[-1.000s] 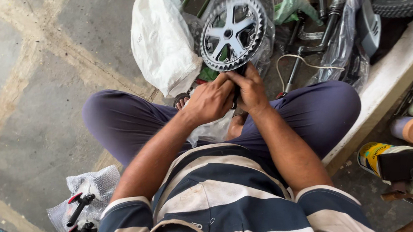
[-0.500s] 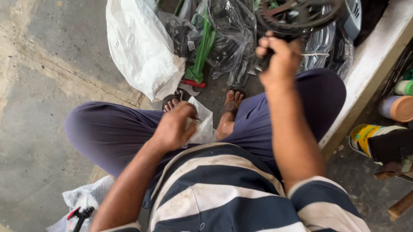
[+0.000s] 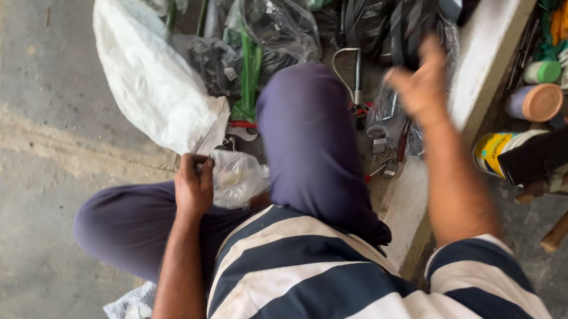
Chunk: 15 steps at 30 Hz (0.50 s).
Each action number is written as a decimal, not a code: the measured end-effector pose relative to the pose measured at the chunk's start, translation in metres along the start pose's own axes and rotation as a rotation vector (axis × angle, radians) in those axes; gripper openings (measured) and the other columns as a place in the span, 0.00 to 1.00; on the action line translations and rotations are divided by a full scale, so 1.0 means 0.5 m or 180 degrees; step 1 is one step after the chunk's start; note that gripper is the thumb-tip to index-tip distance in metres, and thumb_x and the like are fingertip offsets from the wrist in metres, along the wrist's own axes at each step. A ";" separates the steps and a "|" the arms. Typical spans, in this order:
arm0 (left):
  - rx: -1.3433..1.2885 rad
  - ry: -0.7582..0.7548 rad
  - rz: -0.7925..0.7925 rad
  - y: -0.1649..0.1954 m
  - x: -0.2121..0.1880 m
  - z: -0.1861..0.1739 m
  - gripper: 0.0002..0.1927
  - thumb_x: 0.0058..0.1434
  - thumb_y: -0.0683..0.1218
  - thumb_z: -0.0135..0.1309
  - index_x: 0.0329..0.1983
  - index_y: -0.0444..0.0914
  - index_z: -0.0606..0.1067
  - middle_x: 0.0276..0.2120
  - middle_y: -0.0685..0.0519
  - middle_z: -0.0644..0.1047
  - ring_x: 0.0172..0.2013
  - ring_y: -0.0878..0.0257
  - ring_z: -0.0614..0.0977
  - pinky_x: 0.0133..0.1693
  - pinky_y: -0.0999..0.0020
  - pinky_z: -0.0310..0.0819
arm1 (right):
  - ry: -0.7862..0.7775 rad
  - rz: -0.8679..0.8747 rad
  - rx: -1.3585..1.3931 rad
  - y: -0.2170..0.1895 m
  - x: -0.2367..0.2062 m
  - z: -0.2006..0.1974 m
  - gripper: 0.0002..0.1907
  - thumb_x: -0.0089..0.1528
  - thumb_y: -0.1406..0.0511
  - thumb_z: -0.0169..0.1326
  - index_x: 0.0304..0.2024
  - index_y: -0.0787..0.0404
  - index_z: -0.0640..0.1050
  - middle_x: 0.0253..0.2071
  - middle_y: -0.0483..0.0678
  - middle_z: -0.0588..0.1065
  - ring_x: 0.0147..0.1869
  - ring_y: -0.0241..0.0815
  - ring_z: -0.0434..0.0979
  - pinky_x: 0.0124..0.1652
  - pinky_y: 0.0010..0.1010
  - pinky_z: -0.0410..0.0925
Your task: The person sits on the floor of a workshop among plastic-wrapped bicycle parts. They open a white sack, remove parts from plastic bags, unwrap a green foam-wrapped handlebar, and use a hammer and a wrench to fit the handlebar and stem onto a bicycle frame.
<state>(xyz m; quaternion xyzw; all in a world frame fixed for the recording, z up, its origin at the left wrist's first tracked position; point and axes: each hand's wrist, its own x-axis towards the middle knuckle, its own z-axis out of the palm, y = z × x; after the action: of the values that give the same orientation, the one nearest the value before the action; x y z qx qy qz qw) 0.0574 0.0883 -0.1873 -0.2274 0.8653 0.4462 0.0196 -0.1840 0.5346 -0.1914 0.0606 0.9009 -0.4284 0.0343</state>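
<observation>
Left hand grips a crinkled clear plastic bag at centre; right hand, fingers spread and empty, reaches upper right above rough concrete floor.

Right hand blurred; its grip unreadable.

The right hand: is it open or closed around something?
Open. The right hand is raised with fingers spread, blurred, over the dark bagged parts; nothing shows in its grip. The left hand grips a small clear plastic bag.
</observation>
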 end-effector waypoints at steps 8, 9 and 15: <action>0.0274 0.0033 0.0570 -0.007 -0.016 -0.015 0.09 0.68 0.40 0.53 0.48 0.37 0.80 0.39 0.44 0.81 0.38 0.51 0.83 0.41 0.61 0.76 | 0.0621 0.0330 -0.0962 0.145 -0.247 0.124 0.33 0.56 0.68 0.62 0.64 0.63 0.71 0.55 0.61 0.76 0.59 0.61 0.77 0.57 0.48 0.70; 0.0265 0.0026 0.0486 -0.005 -0.015 -0.015 0.08 0.68 0.40 0.53 0.47 0.37 0.80 0.39 0.44 0.81 0.37 0.51 0.83 0.41 0.61 0.76 | 0.0852 0.0099 -0.1165 0.160 -0.248 0.120 0.34 0.56 0.69 0.62 0.66 0.63 0.70 0.56 0.62 0.75 0.60 0.63 0.76 0.57 0.48 0.69; 0.0276 0.0106 0.0462 -0.001 -0.013 -0.017 0.08 0.67 0.41 0.51 0.45 0.35 0.80 0.39 0.44 0.81 0.39 0.49 0.83 0.42 0.59 0.75 | 0.1309 0.0151 -0.1475 0.243 -0.169 0.063 0.40 0.56 0.67 0.67 0.69 0.66 0.66 0.59 0.66 0.72 0.62 0.68 0.72 0.59 0.52 0.65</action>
<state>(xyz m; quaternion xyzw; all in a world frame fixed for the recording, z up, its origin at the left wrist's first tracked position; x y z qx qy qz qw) 0.0645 0.0841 -0.1811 -0.1704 0.8983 0.4047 -0.0173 -0.0831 0.5795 -0.2948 0.1575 0.9610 -0.1895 -0.1258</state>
